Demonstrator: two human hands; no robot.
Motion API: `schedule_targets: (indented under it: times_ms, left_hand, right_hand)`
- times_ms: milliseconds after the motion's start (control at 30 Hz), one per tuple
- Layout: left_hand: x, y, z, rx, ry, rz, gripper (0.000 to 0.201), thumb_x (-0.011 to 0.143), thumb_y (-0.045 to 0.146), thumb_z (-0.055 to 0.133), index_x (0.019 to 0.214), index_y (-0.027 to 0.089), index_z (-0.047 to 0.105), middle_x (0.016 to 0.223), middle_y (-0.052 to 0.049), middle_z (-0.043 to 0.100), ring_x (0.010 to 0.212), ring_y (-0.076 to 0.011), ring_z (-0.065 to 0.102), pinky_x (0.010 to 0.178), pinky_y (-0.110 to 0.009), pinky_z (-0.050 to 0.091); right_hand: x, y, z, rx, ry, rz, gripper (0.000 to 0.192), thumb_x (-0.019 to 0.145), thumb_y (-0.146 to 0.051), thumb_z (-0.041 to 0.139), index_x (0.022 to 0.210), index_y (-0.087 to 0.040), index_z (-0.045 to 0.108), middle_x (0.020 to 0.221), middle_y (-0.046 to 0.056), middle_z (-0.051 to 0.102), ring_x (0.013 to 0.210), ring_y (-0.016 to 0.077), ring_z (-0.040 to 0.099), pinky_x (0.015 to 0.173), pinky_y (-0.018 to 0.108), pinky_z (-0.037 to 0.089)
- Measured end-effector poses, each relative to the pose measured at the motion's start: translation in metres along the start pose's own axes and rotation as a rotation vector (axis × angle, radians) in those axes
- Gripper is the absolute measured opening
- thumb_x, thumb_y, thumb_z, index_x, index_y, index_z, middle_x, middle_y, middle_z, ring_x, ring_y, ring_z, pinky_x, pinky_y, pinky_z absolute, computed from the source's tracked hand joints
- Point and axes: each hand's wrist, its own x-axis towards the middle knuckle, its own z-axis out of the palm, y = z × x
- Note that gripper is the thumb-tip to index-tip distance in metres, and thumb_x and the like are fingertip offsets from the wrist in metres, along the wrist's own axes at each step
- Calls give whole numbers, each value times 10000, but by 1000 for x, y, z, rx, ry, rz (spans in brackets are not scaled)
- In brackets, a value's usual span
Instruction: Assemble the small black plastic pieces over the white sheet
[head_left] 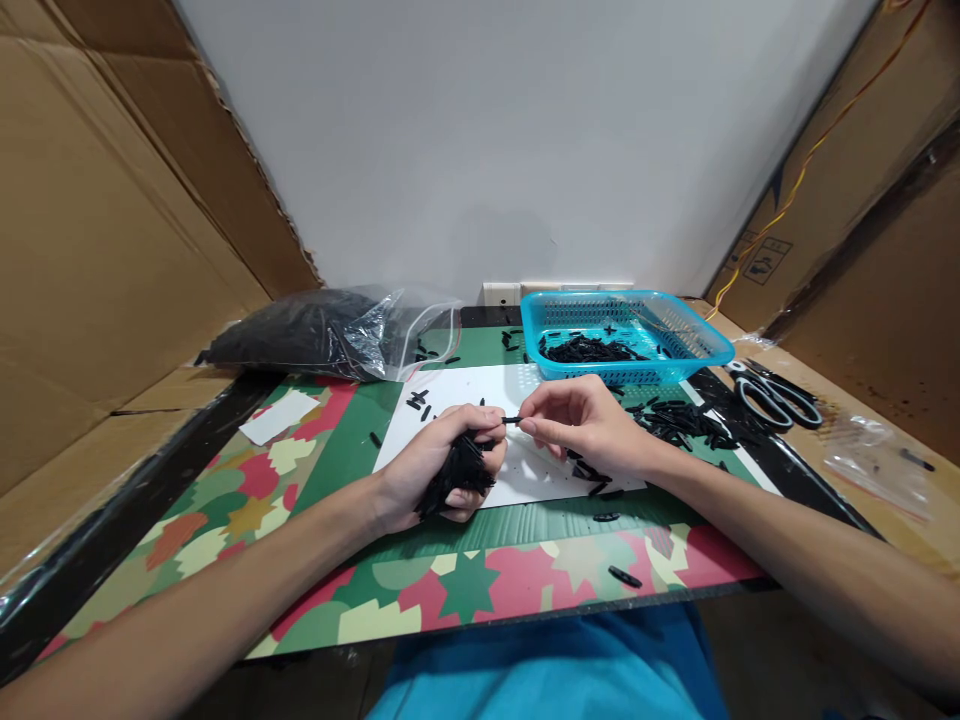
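Wall [525, 150] behind. Bag [292, 335] back left, basket [637, 372] back right, pieces [589, 349] inside. Sheet [469, 385] on board [345, 430]. Bundle [456, 478] in left hand [420, 455], stick [512, 420] between it and right hand [581, 420]. Pile [682, 425] before basket; scissors [769, 397] right of pile (pouch [874, 460] just before them). Card [279, 416] before bag, left of sheet.

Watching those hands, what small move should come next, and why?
Perhaps draw the right hand gently sideways, away from the left hand. A small black piece bridges the two, and the left hand also clutches a black bundle, so the right, which seems to hold nothing else, looks freer to move.
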Motion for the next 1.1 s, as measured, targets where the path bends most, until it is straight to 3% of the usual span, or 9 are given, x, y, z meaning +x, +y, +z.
schedule_targets:
  times_ms: [467,700,1100]
  left_hand:
    - [0,-1,0,24,-42,30,317,902,417,592,797,238,353,611,84,425,327,-63,348,313,-163,234]
    - [0,-2,0,60,-64,70,296,900,380,596,802,240,355,617,84,437,330,-60,351,311,-156,245]
    - [-1,-2,1,35,-120,60,275,909,355,570,787,235,355,593,75,384,333,-52,308,308,-146,237]
  right_hand:
    - [-1,-3,-1,-46,19,-35,303,819,-407,855,886,-140,728,638,-28,615,495,86,531,461,212,426]
    - [-2,-2,-1,54,-43,-8,294,901,-429,781,950,-145,725,680,-14,642,525,86,548,493,216,446]
    - [-3,-2,0,182,-105,2,275,855,-388,833,903,-139,726,634,-20,630,488,92,551,477,224,455]
